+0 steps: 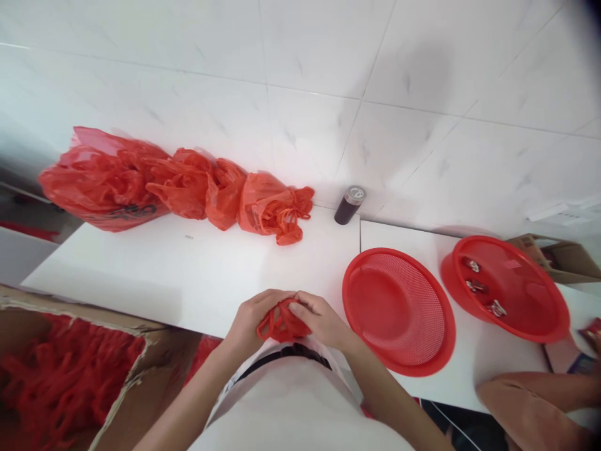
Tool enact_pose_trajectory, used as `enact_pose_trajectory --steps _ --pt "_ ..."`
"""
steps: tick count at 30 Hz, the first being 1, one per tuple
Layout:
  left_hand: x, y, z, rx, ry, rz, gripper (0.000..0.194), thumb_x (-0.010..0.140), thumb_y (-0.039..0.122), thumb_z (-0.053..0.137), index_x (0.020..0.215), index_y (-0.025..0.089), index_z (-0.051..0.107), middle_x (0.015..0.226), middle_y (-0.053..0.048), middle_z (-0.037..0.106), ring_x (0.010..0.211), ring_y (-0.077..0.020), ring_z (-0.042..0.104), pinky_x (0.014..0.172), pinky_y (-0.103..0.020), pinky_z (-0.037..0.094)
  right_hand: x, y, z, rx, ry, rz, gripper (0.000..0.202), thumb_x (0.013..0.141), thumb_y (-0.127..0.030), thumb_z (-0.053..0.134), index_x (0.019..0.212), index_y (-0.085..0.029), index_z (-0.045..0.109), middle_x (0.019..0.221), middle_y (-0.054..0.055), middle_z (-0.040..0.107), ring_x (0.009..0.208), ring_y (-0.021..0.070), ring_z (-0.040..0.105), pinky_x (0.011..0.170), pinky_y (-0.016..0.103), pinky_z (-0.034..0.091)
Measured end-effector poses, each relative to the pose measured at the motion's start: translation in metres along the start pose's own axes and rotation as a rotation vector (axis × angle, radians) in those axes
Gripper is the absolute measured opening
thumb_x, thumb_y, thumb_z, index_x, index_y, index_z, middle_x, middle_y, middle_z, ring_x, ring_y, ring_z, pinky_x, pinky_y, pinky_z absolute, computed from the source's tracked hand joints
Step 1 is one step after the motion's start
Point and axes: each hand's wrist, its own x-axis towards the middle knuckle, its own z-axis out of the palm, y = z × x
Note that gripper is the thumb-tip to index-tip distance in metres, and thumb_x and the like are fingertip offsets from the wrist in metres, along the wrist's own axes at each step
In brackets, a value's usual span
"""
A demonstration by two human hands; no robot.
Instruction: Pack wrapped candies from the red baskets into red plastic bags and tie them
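Note:
Close to my waist, at the front edge of the white table, both hands are wrapped round a crumpled red plastic bag (pixel 284 322). My left hand (pixel 253 316) closes on it from the left, with fingers curled over the top. From the other side my right hand (pixel 322 318) grips it, its thumb pressed on the plastic. The fingertips of the two hands meet above the bag. Farther back along the wall lies a row of bunched red plastic bags (pixel 225 191). To the right of my right hand sits a red mesh basket (pixel 399 312) with nothing visible in it.
A dark tumbler (pixel 350 205) stands by the wall. Another red basin (pixel 521 288) at right holds several small wrapped items, near a cardboard box (pixel 558 257). Lower left, a cardboard carton (pixel 126 382) is filled with red plastic. Another person's arm (pixel 539 394) reaches in at right.

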Motion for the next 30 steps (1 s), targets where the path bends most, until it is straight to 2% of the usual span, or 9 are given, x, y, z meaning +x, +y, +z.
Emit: enact_pose_trajectory --steps 3,5,9,12,16,23,25,28,30 --pt "-0.003 -0.003 -0.010 0.013 -0.178 -0.103 0.038 0.096 0.027 0.040 0.131 0.028 0.055 0.113 -0.005 0.069 0.097 -0.0187 0.065 0.084 -0.029 0.051 -0.004 0.005 0.000 -0.034 0.105 -0.011 0.033 0.091 -0.048 0.051 0.074 -0.021 0.040 0.066 -0.006 0.040 0.060 0.0090 0.039 0.056 0.021 0.035" --pt "-0.008 -0.007 -0.017 0.026 -0.205 -0.169 0.037 0.098 0.032 0.036 0.127 0.028 0.059 0.110 -0.005 0.070 0.096 -0.0191 0.065 0.085 -0.031 0.051 -0.003 0.015 -0.006 -0.105 0.224 -0.029 0.036 0.090 -0.049 0.051 0.071 -0.022 0.036 0.063 -0.007 0.037 0.057 0.0093 0.039 0.054 0.021 0.034" --pt "-0.027 -0.021 -0.031 0.059 -0.137 -0.183 0.038 0.098 0.037 0.036 0.120 0.027 0.065 0.122 -0.007 0.066 0.111 -0.0218 0.060 0.095 -0.033 0.048 0.012 0.039 -0.046 -0.170 0.521 -0.039 0.036 0.090 -0.053 0.049 0.072 -0.023 0.037 0.071 -0.001 0.057 0.070 0.0156 0.060 0.062 0.026 0.046" --pt "-0.042 -0.031 -0.034 0.067 -0.127 -0.253 0.037 0.096 0.040 0.038 0.113 0.029 0.069 0.133 -0.006 0.058 0.120 -0.0240 0.055 0.099 -0.034 0.046 0.022 0.055 -0.074 -0.190 0.671 -0.022 0.039 0.088 -0.056 0.050 0.072 -0.023 0.037 0.081 0.003 0.064 0.080 0.0206 0.067 0.067 0.031 0.052" --pt "-0.045 -0.026 -0.030 -0.095 -0.069 -0.395 0.039 0.097 0.043 0.037 0.115 0.029 0.068 0.131 -0.007 0.059 0.122 -0.0247 0.054 0.104 -0.039 0.041 0.023 0.064 -0.072 -0.224 0.710 -0.015 0.037 0.090 -0.055 0.047 0.073 -0.024 0.039 0.077 0.002 0.065 0.076 0.0208 0.067 0.070 0.034 0.054" --pt "-0.028 0.000 -0.024 -0.478 -0.066 -0.381 0.037 0.096 0.043 0.041 0.113 0.024 0.068 0.118 -0.008 0.066 0.124 -0.0258 0.050 0.109 -0.044 0.034 0.007 0.040 -0.051 -0.127 0.670 -0.048 0.031 0.091 -0.052 0.047 0.075 -0.026 0.041 0.074 0.000 0.061 0.078 0.0209 0.064 0.077 0.036 0.053" --pt "-0.028 -0.007 -0.017 -0.613 0.012 -0.413 0.036 0.095 0.044 0.043 0.102 0.022 0.071 0.110 -0.007 0.069 0.118 -0.0251 0.055 0.110 -0.044 0.035 0.005 0.037 -0.051 -0.105 0.655 -0.050 0.032 0.091 -0.052 0.047 0.075 -0.026 0.041 0.074 0.000 0.059 0.077 0.0208 0.064 0.077 0.036 0.053" --pt "-0.036 -0.029 -0.002 -0.882 0.278 -0.521 0.038 0.092 0.047 0.049 0.076 0.019 0.070 0.087 -0.005 0.071 0.101 -0.0233 0.064 0.106 -0.043 0.041 0.007 0.050 -0.050 -0.113 0.668 -0.011 0.034 0.091 -0.054 0.046 0.074 -0.025 0.041 0.073 0.001 0.061 0.073 0.0204 0.063 0.073 0.036 0.053" --pt "-0.045 -0.045 0.005 -0.998 0.412 -0.569 0.038 0.089 0.048 0.053 0.067 0.019 0.066 0.077 -0.003 0.069 0.096 -0.0227 0.066 0.105 -0.043 0.042 0.011 0.064 -0.049 -0.146 0.686 0.036 0.037 0.090 -0.057 0.045 0.073 -0.025 0.041 0.072 0.001 0.064 0.069 0.0199 0.062 0.071 0.036 0.052"
